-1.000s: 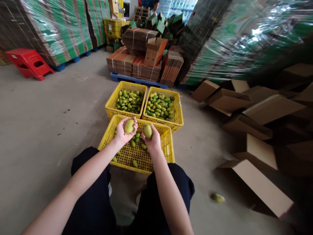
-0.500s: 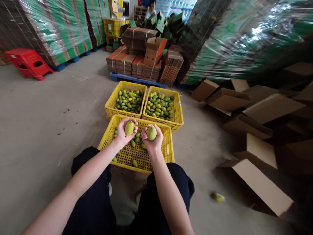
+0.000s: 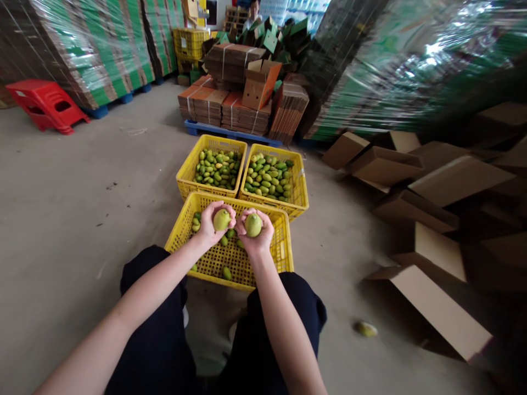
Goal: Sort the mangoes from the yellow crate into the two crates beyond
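My left hand (image 3: 209, 227) is closed around a yellow-green mango (image 3: 221, 219), its end turned up toward me. Close beside it, my right hand (image 3: 260, 241) grips another green mango (image 3: 253, 225). Both hands are above the near yellow crate (image 3: 284, 241), which has a perforated floor with several loose green mangoes (image 3: 226, 273) lying on it. Behind it stand two more yellow crates, the left one (image 3: 186, 171) and the right one (image 3: 303, 189), each holding many green and yellowish mangoes (image 3: 267, 178). My forearms hide part of the near crate.
A single mango (image 3: 365, 328) lies on the floor at right, near scattered open cardboard boxes (image 3: 440, 312). Bundled flat cartons (image 3: 247, 115) sit on a blue pallet (image 3: 230, 131) behind the crates. A red stool (image 3: 47, 104) stands left. Wrapped pallet stacks (image 3: 102, 49) flank the area; a person (image 3: 253, 13) is far back.
My left hand has shifted slightly right and down, and its mango is tilted differently. The right hand's mango has turned a little, its end facing me more. Both mangoes remain held.
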Demonstrator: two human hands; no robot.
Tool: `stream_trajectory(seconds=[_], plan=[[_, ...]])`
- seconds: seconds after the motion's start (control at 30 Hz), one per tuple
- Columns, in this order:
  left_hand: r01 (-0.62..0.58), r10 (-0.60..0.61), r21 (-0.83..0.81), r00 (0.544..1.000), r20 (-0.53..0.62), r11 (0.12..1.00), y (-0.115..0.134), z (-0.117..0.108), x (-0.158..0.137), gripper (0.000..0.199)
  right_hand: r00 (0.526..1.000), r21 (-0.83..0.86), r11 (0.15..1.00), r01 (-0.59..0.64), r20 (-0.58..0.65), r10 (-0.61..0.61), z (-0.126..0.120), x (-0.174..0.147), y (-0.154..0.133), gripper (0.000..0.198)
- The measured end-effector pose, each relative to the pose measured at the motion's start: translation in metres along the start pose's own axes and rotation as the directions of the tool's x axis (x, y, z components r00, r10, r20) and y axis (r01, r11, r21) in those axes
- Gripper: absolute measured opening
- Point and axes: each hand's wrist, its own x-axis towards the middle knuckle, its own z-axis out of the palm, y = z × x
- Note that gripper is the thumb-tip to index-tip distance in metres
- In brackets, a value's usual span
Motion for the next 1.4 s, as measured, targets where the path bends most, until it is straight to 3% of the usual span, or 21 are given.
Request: stream_trajectory(seconds=[0.3, 0.53, 0.67, 0.83, 1.2, 1.4], plan=[[0.009, -0.009, -0.016, 1.0, -0.008, 1.0, 0.0, 0.0, -0.001, 0.04, 0.999, -0.013, 1.0, -0.029, -0.029, 0.028, 0.003, 0.0, 0.001, 0.018], [0.144, -0.176, -0.361, 0.983, -0.057, 0.921, 0.003, -0.004, 0.004, 0.026, 0.997, 0.039, 0.997, -0.069, -0.013, 0.07, 0.006, 0.003, 0.0, 0.02], [0.107, -0.159, -0.449, 0.984, -0.08, 0.887, 0.006, -0.004, 0.004, 0.024, 0.998, 0.066, 0.996, -0.055, 0.029, 0.053, 0.003, 0.002, -0.002, 0.034], [0.031, -0.101, -0.447, 0.986, -0.133, 0.894, 0.007, -0.003, 0.006, 0.02, 0.999, 0.023, 0.999, -0.042, 0.003, 0.042, 0.003, 0.004, -0.001, 0.045], [0.044, -0.121, -0.375, 0.976, -0.183, 0.926, 0.001, 0.003, 0.016, 0.019, 0.995, 0.012, 0.997, -0.075, -0.07, 0.076, 0.003, 0.006, -0.003, 0.023], [0.024, -0.069, -0.232, 0.98, -0.188, 0.973, -0.002, -0.004, 0.018, 0.014, 0.994, -0.04, 0.996, -0.085, -0.074, 0.082, -0.001, 0.009, 0.0, 0.027]])
